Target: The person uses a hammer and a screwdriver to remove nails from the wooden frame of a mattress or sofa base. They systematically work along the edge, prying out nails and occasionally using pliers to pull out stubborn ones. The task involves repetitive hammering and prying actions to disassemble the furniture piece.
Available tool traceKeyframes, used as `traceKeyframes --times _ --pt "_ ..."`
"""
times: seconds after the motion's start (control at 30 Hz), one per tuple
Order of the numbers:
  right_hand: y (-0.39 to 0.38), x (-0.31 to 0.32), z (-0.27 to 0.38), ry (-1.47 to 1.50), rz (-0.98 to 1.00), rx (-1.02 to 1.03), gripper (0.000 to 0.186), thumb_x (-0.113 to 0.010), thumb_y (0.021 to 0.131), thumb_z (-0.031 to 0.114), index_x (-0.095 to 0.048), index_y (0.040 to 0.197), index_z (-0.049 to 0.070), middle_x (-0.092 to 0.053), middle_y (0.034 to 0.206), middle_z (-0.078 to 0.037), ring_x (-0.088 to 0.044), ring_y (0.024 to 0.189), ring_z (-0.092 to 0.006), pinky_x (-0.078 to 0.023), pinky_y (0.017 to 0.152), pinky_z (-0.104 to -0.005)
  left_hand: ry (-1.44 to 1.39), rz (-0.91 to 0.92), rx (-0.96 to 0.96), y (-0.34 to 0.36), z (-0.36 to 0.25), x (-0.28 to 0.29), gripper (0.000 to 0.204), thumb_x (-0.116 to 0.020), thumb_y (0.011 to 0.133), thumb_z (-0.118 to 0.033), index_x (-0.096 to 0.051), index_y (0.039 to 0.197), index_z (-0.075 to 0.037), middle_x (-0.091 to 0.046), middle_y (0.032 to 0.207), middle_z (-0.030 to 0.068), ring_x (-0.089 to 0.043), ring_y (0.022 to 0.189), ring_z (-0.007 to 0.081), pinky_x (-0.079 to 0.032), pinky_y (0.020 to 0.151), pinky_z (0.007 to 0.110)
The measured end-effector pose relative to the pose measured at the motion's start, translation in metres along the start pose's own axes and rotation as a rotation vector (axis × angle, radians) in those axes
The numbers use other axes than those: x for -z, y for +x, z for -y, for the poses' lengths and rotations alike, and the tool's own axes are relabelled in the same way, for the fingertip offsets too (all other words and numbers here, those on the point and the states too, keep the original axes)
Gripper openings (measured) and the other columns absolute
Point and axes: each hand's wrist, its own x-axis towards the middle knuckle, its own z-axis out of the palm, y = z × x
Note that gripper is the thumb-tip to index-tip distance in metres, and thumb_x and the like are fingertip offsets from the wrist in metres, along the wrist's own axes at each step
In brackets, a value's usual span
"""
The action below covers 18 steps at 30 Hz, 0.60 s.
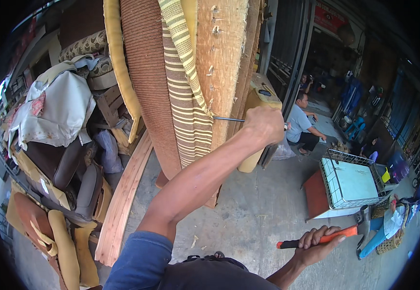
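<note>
A large upholstered furniture piece stands upright before me, its wooden frame [222,72] showing a line of staples and torn tufts. Brown ribbed cloth [144,72] and striped fabric [187,130] hang along that frame. My left hand [264,125], arm stretched forward, is closed around a screwdriver [228,119]. The thin dark shaft points left, its tip at the fabric's edge against the wood; the fist hides most of the handle. Lower right, my right hand [319,241] grips a hammer [349,231] by its orange and black handle, the metal head apart from the furniture.
At left are piled cushions [86,191], foam pieces and a whitish sheet [55,108]. Long wooden planks [125,203] lie beside the furniture. Behind it stands a yellowish jerrycan [267,96]. To the right are a wire-railed cabinet [352,181] and a seated person [301,123].
</note>
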Motion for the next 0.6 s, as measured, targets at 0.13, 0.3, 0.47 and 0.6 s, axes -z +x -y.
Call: traceKeyframes --times 0.13,0.3,0.47,0.6 --pt "-0.009 0.013 0.015 0.040 -0.057 0.054 0.049 -0.035 0.106 0.060 -0.041 0.090 0.015 -0.028 0.054 0.004 -0.025 0.033 -0.0040 -0.023 0.025 -0.0195 0.023 0.195 0.070 0.011 -0.004 0.016 0.026 -0.066 0.085 -0.015 -0.074 0.102 0.003 -0.073 0.106 0.0250 -0.072 0.103 0.0378 -0.057 0.084 0.046" --pt "-0.015 0.027 0.033 0.019 -0.120 0.120 0.049 -0.037 0.105 0.061 -0.040 0.090 0.015 -0.028 0.054 0.005 -0.025 0.034 -0.0035 -0.024 0.026 -0.0195 0.046 -0.026 -0.097 -0.011 -0.005 -0.010 0.027 -0.068 0.087 -0.023 -0.075 0.093 0.003 -0.074 0.097 0.0240 -0.073 0.094 0.0386 -0.058 0.081 0.047" --pt "-0.017 0.030 0.026 -0.012 -0.128 0.070 0.049 -0.041 0.104 0.062 -0.039 0.088 0.015 -0.027 0.053 0.004 -0.025 0.034 -0.0038 -0.023 0.026 -0.0202 0.143 -0.052 -0.234 -0.033 0.020 -0.033 0.022 -0.067 0.084 -0.020 -0.076 0.080 0.001 -0.073 0.084 0.0229 -0.074 0.082 0.0396 -0.058 0.079 0.048" --pt "-0.012 0.031 0.010 -0.003 -0.085 -0.003 0.050 -0.043 0.103 0.062 -0.039 0.088 0.014 -0.027 0.053 0.004 -0.025 0.033 -0.0046 -0.022 0.027 -0.0211 0.213 0.149 -0.241 -0.022 0.034 -0.039 0.019 -0.068 0.077 -0.017 -0.076 0.080 0.000 -0.073 0.084 0.0225 -0.073 0.085 0.0391 -0.057 0.077 0.047"
